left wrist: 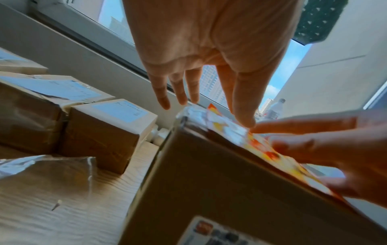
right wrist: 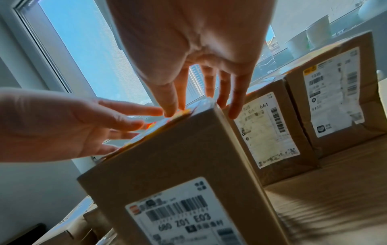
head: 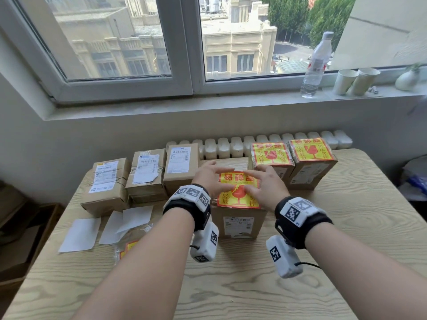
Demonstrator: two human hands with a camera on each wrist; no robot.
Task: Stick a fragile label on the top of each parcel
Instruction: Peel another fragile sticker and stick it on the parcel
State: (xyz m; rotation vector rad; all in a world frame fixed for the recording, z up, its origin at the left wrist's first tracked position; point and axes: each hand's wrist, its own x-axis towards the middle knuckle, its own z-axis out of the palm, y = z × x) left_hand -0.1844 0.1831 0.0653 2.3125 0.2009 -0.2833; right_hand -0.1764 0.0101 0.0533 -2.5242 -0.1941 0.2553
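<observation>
A brown parcel [head: 240,224] stands mid-table with a yellow and red fragile label [head: 239,197] lying on its top. My left hand [head: 209,177] lies flat on the label's left side with straight fingers. My right hand [head: 265,185] presses the right side, fingers spread. The left wrist view shows my left hand [left wrist: 209,66] with its fingertips at the label [left wrist: 261,145] near the box's far edge. In the right wrist view my right hand [right wrist: 199,58] touches the label [right wrist: 161,126] on the parcel [right wrist: 178,165]. Neither hand grips anything.
Two labelled parcels [head: 271,155] [head: 310,153] stand at the back right. Three unlabelled parcels [head: 108,181] [head: 147,172] [head: 182,167] sit at the left. White backing sheets [head: 80,234] and a bag of labels [head: 129,247] lie front left. A bottle [head: 316,65] and cups [head: 355,80] are on the sill.
</observation>
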